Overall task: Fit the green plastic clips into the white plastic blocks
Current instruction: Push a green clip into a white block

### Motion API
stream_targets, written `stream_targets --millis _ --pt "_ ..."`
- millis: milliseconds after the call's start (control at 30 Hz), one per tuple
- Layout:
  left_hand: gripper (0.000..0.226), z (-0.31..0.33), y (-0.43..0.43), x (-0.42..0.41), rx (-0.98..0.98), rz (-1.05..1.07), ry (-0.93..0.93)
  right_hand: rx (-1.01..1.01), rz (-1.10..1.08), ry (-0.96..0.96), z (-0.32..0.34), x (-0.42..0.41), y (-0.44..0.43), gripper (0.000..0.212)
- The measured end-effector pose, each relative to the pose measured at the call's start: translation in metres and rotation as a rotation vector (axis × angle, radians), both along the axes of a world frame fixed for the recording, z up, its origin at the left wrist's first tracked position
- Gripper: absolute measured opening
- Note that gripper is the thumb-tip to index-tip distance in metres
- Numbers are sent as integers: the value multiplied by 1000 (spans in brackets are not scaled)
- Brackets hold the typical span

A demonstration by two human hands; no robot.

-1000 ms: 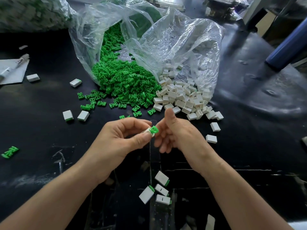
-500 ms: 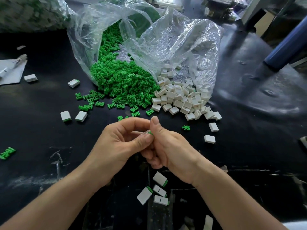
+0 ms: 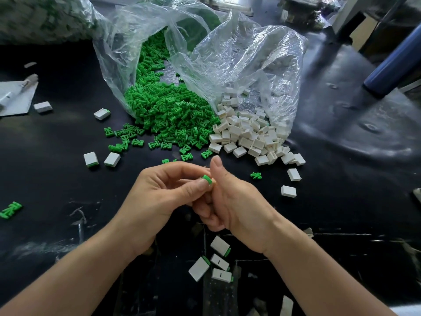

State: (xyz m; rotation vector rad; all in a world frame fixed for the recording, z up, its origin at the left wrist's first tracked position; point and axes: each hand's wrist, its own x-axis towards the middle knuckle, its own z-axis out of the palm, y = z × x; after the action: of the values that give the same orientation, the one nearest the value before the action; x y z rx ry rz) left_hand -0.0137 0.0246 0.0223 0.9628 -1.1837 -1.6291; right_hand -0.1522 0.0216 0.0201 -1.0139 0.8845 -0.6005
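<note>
Left hand [image 3: 164, 201] pinched a green clip [image 3: 207, 179]; right hand [image 3: 237, 206] curled against it, thumb up, couldn't tell its hold. A few finished blocks [image 3: 219, 246] lay by the wrists; clip pile [image 3: 173, 110] and block pile [image 3: 248, 135] were mostly untouched.

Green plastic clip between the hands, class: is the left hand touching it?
Touching. The head view shows the thumb tip of the left hand pressed against the green plastic clip.

1. The clip pile [image 3: 173, 110] spills out of the bag [image 3: 118, 53] onto the table [image 3: 57, 137].
2. The block pile [image 3: 248, 133] sits touching its right side.
3. In front of it, the left hand [image 3: 164, 197] meets the right hand [image 3: 237, 201], with a clip [image 3: 207, 179] between them.
4. Fitted blocks [image 3: 218, 261] lie nearer still.
5. A paper sheet [image 3: 16, 99] lies far to its left.
</note>
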Motion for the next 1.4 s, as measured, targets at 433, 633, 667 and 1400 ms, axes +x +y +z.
stream_targets --millis 433,633,667,1400 --pt "21 -1 -2 4 25 8 -59 -78 8 138 -6 -3 -1 68" --pt "21 0 -1 4 70 -4 -57 -159 -9 218 -5 -2 4 64" --pt "21 -1 -1 4 77 3 -62 -167 -15 224 -5 -2 4 66" --pt "14 -1 -3 5 186 -2 17 -337 -48 396 -4 2 7 77"
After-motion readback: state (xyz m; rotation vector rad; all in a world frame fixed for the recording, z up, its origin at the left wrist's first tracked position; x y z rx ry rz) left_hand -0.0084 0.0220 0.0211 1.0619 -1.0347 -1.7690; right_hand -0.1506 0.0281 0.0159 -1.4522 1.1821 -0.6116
